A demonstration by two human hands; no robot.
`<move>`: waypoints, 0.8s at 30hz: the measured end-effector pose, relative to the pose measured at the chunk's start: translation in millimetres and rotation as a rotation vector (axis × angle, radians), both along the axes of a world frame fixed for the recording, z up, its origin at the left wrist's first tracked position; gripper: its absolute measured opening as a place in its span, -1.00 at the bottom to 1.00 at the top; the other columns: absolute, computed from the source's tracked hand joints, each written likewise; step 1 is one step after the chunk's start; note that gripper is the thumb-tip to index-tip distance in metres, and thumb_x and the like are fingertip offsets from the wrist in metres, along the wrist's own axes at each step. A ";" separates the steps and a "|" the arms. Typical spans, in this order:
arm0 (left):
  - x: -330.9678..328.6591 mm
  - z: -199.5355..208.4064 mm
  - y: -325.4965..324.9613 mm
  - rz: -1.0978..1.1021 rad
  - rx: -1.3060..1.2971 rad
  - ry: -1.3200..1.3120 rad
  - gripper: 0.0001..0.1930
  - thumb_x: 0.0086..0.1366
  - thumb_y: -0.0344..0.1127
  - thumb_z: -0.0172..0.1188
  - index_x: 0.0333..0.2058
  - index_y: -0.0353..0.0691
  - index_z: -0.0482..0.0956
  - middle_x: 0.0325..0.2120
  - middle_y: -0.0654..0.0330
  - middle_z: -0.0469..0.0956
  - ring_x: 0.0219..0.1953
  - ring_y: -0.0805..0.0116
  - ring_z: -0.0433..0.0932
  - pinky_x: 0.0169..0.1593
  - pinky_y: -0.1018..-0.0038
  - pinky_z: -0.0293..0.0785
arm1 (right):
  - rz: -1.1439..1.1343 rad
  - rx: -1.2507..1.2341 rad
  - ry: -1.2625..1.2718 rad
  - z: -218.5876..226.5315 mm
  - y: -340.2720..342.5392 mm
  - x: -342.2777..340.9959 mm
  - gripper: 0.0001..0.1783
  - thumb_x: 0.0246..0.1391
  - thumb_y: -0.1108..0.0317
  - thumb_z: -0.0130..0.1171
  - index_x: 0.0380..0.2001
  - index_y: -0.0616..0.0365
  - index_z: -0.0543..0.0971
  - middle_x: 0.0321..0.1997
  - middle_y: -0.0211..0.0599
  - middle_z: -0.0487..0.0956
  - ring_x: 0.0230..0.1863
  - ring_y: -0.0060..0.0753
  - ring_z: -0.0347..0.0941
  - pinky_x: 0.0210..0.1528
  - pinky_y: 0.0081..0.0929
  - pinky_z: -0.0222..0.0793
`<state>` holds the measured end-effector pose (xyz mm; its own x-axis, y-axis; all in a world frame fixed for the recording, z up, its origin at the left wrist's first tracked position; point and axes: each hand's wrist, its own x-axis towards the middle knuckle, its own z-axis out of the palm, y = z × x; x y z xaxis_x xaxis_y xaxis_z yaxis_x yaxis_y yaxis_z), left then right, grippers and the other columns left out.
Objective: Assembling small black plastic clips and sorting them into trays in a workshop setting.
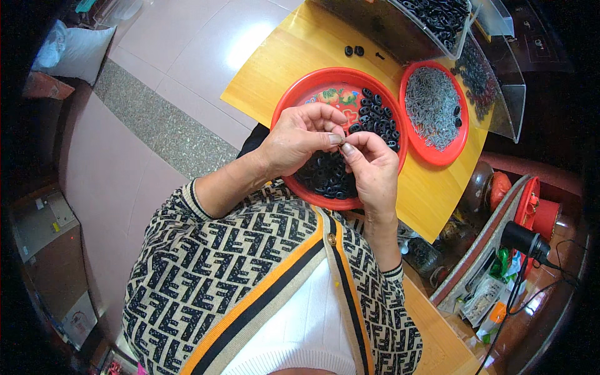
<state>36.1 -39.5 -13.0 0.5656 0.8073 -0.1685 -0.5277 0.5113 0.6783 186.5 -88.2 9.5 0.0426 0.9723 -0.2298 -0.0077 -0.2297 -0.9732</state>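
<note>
Over a round red tray (284, 103) my two hands meet, fingertips pinched together. My left hand (300, 139) is closed with thumb against forefinger, and my right hand (375, 169) pinches at the same spot. What lies between the fingertips is too small and covered to name. Inside the tray, small black oval plastic parts (378, 119) with holes lie toward the far right, and a heap of black pieces (325, 175) lies under my hands. A second red tray (445, 159) to the right holds many small silvery metal pieces (431, 106), with a couple of black parts on them.
Both trays stand on a yellow tabletop (262, 78). Two loose black parts (354, 50) lie at its far side. Clear plastic bins (459, 47) with black pieces stand at the far right. A black cylindrical device (524, 240) with cables is at the right, a white sack (84, 53) at far left.
</note>
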 end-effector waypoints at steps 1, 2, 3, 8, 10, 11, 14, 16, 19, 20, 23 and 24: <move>0.2 -0.4 -0.3 -0.001 0.000 -0.002 -0.76 0.05 -0.57 0.11 -0.25 -0.37 0.39 -0.46 0.22 0.47 -0.40 0.52 0.47 -0.26 0.61 0.43 | -0.001 0.000 -0.002 2.2 -0.3 0.3 -0.95 -0.02 0.51 0.07 -0.42 0.20 0.47 -0.52 -0.49 0.44 -0.50 -0.70 0.35 -0.44 -0.74 0.31; 0.4 -0.9 -0.9 0.006 0.011 0.015 -0.76 0.05 -0.56 0.11 -0.25 -0.37 0.39 -0.45 0.22 0.47 -0.39 0.52 0.47 -0.26 0.62 0.43 | -0.059 -0.027 0.022 4.2 -0.5 0.6 -0.95 -0.02 0.51 0.07 -0.42 0.22 0.47 -0.52 -0.49 0.44 -0.51 -0.71 0.35 -0.47 -0.75 0.31; 0.5 -1.5 -1.9 0.014 0.022 0.033 -0.76 0.05 -0.56 0.12 -0.25 -0.37 0.39 -0.45 0.22 0.48 -0.39 0.52 0.47 -0.27 0.62 0.43 | -0.116 -0.054 0.048 4.6 -1.1 1.0 -0.94 -0.02 0.50 0.07 -0.41 0.23 0.47 -0.53 -0.49 0.45 -0.52 -0.72 0.35 -0.49 -0.75 0.32; 0.6 -0.9 -5.5 0.036 0.044 0.046 -0.74 0.05 -0.56 0.13 -0.23 -0.36 0.39 -0.43 0.20 0.48 -0.36 0.50 0.48 -0.24 0.59 0.44 | -0.215 0.069 0.148 9.6 -3.7 -10.0 -0.92 -0.02 0.53 0.07 -0.40 0.27 0.46 -0.49 -0.45 0.47 -0.51 -0.71 0.38 -0.49 -0.77 0.37; 0.6 -0.2 -5.9 0.041 0.042 0.038 -0.72 0.04 -0.55 0.13 -0.21 -0.36 0.38 -0.41 0.18 0.49 -0.35 0.48 0.48 -0.21 0.56 0.44 | -0.233 0.102 0.119 11.1 -5.3 -13.6 -0.91 -0.03 0.53 0.09 -0.39 0.27 0.46 -0.48 -0.44 0.47 -0.50 -0.71 0.38 -0.48 -0.77 0.38; 1.0 1.1 -5.9 0.035 0.040 0.052 -0.72 0.05 -0.55 0.13 -0.21 -0.36 0.38 -0.41 0.18 0.49 -0.35 0.48 0.48 -0.21 0.56 0.44 | -0.232 0.102 0.119 11.9 -5.7 -14.4 -0.91 -0.03 0.53 0.09 -0.39 0.27 0.46 -0.48 -0.44 0.47 -0.50 -0.71 0.38 -0.48 -0.77 0.38; 0.9 0.5 -5.9 0.030 0.029 0.054 -0.72 0.05 -0.55 0.13 -0.21 -0.36 0.38 -0.40 0.18 0.49 -0.35 0.48 0.48 -0.21 0.56 0.44 | -0.234 0.103 0.076 11.9 -6.3 -15.0 -0.91 -0.03 0.52 0.09 -0.39 0.27 0.46 -0.48 -0.44 0.47 -0.50 -0.72 0.38 -0.49 -0.77 0.38; 1.2 0.3 -6.0 0.029 0.021 0.042 -0.72 0.05 -0.55 0.13 -0.21 -0.36 0.38 -0.41 0.18 0.49 -0.35 0.48 0.48 -0.21 0.56 0.44 | -0.236 0.101 0.062 10.4 -7.0 -14.1 -0.90 -0.03 0.52 0.09 -0.39 0.28 0.46 -0.48 -0.44 0.47 -0.50 -0.72 0.38 -0.49 -0.78 0.37; 2.1 0.1 -6.2 0.032 0.029 0.047 -0.72 0.05 -0.55 0.13 -0.21 -0.37 0.38 -0.41 0.18 0.49 -0.34 0.48 0.49 -0.20 0.56 0.44 | -0.244 0.110 0.052 9.6 -7.4 -14.4 -0.90 -0.03 0.53 0.08 -0.38 0.28 0.45 -0.48 -0.44 0.47 -0.50 -0.72 0.37 -0.48 -0.78 0.36; 2.4 -0.2 -6.4 0.039 0.037 0.059 -0.72 0.05 -0.55 0.13 -0.21 -0.37 0.38 -0.41 0.18 0.49 -0.34 0.47 0.49 -0.20 0.56 0.44 | -0.245 0.110 0.052 9.3 -7.6 -14.5 -0.90 -0.03 0.53 0.08 -0.38 0.28 0.45 -0.48 -0.44 0.47 -0.50 -0.72 0.37 -0.48 -0.78 0.36; 2.6 -0.6 -6.3 0.051 0.052 0.085 -0.73 0.05 -0.55 0.13 -0.22 -0.37 0.38 -0.40 0.17 0.49 -0.34 0.47 0.49 -0.20 0.56 0.44 | -0.246 0.115 0.025 8.0 -7.4 -15.0 -0.90 -0.03 0.53 0.08 -0.38 0.29 0.45 -0.48 -0.45 0.46 -0.51 -0.72 0.37 -0.47 -0.77 0.36; 2.8 -0.6 -6.2 0.052 0.058 0.095 -0.73 0.05 -0.55 0.13 -0.22 -0.36 0.38 -0.40 0.17 0.49 -0.34 0.47 0.49 -0.20 0.56 0.44 | -0.257 0.118 0.022 8.2 -7.4 -15.1 -0.90 -0.03 0.53 0.08 -0.38 0.29 0.45 -0.48 -0.45 0.46 -0.51 -0.73 0.37 -0.47 -0.77 0.35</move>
